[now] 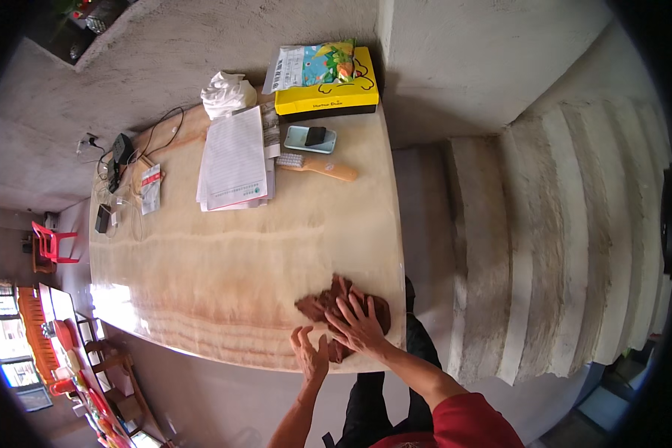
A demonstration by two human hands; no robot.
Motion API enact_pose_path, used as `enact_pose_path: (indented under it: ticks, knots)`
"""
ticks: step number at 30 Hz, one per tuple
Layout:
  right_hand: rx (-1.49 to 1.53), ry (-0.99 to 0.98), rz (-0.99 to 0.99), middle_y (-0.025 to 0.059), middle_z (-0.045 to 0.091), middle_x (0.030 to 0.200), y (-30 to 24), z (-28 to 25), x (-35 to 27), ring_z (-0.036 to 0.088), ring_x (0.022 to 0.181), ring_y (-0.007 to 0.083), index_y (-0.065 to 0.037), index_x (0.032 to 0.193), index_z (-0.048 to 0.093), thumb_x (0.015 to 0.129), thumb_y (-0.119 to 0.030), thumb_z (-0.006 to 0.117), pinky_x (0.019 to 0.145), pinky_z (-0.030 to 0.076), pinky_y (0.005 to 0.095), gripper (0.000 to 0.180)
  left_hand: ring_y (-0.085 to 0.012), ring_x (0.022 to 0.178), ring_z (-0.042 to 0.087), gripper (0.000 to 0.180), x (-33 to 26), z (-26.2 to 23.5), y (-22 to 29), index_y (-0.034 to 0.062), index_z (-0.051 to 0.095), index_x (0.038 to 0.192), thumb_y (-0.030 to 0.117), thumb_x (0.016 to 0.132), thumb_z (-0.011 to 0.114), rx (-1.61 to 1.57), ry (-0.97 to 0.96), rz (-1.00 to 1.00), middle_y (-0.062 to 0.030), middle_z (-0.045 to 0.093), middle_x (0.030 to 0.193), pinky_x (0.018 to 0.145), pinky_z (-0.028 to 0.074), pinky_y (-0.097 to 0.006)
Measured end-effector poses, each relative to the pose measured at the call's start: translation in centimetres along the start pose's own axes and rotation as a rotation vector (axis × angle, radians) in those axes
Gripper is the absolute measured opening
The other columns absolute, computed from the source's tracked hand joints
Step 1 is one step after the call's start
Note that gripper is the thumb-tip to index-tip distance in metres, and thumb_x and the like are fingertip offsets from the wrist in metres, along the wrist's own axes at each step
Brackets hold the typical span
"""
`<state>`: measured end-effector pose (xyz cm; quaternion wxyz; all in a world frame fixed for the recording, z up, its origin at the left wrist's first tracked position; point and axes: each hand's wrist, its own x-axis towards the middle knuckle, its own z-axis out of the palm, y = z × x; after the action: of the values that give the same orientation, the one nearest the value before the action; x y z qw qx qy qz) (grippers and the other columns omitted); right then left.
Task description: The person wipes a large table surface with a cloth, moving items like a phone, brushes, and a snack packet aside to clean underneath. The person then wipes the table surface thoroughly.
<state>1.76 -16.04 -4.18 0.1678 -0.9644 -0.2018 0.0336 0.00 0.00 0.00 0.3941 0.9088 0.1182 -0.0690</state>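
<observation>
A crumpled dark brown cloth [334,302] lies near the front right corner of the glossy, cream-and-tan table [224,261]. My right hand [357,324] rests on top of it, fingers spread and palm down, covering part of the fabric. Just left of the cloth's lower edge is my left hand [310,354], with its fingers slightly bent and apart and nothing held in them. Whether its thumb side touches the cloth I cannot tell.
Papers [233,160], a wooden-handled brush [319,166], a light blue tray [310,139] and a yellow box [328,98] with a colourful bag [317,64] occupy the far side. White cloth [228,95] and cables [131,157] lie farther left. Concrete stairs [530,246] rise at the right.
</observation>
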Motion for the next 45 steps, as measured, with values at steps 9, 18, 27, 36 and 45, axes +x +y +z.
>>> enact_pose_path:
  ticks: [9, 18, 27, 36, 45]
  knots:
    - [-0.043, -0.043, -0.106, 0.0069, 0.040, 0.140, 11.0, -3.4, 7.9, 0.031, 0.134, 0.0277, -0.017, 0.130, 0.051, 0.087, -0.043, 0.056, 0.108, 0.026, 0.0461, 0.051, -0.0390, 0.118, 0.042, 0.043, 17.8, 5.9, 11.3, 0.0027, 0.048, 0.126, 0.011, 0.084, 0.054, 0.154, -0.092, 0.309, -0.0211, 0.037, 0.136, 0.096, 0.038, -0.046]
    - [0.010, 0.078, 0.074, 0.0113, 0.038, 0.141, 18.2, -5.6, 14.3, 0.036, 0.131, 0.0290, -0.009, 0.130, 0.048, 0.087, -0.033, 0.059, 0.105, 0.030, 0.0487, 0.051, -0.0320, 0.121, 0.040, 0.053, 31.0, 10.5, 16.2, 0.0129, 0.047, 0.131, 0.006, 0.079, 0.056, 0.467, 0.027, 0.471, -0.0092, 0.035, 0.143, 0.090, 0.041, -0.044]
    - [0.074, 0.171, 0.099, 0.0174, 0.035, 0.142, 23.7, -6.3, 21.0, 0.031, 0.133, 0.0354, -0.001, 0.130, 0.044, 0.085, -0.023, 0.059, 0.109, 0.026, 0.0497, 0.052, -0.0331, 0.115, 0.043, 0.050, 30.9, 10.3, 14.9, 0.0114, 0.052, 0.123, 0.018, 0.076, 0.068, 0.515, 0.054, 0.488, -0.0109, 0.041, 0.134, 0.091, 0.040, -0.045]
    - [-0.157, 0.328, 0.074, 0.0124, 0.041, 0.136, 29.2, -7.7, 33.1, 0.039, 0.126, 0.0313, -0.007, 0.129, 0.045, 0.087, -0.030, 0.058, 0.105, 0.031, 0.0473, 0.050, -0.0317, 0.103, 0.047, 0.041, 25.5, 8.2, 12.7, 0.0078, 0.054, 0.113, 0.023, 0.077, 0.069, 0.564, 0.003, 0.352, -0.0121, 0.045, 0.125, 0.085, 0.041, -0.044]
    - [-0.030, 0.181, -0.066, 0.0176, 0.041, 0.135, 24.9, -7.2, 25.4, 0.037, 0.128, 0.0358, -0.002, 0.128, 0.046, 0.085, -0.032, 0.060, 0.105, 0.030, 0.0485, 0.054, -0.0390, 0.113, 0.039, 0.052, 37.9, 9.7, 18.9, 0.0013, 0.043, 0.124, 0.014, 0.080, 0.066, 0.246, 0.415, 0.275, -0.0211, 0.040, 0.123, 0.096, 0.034, -0.046]
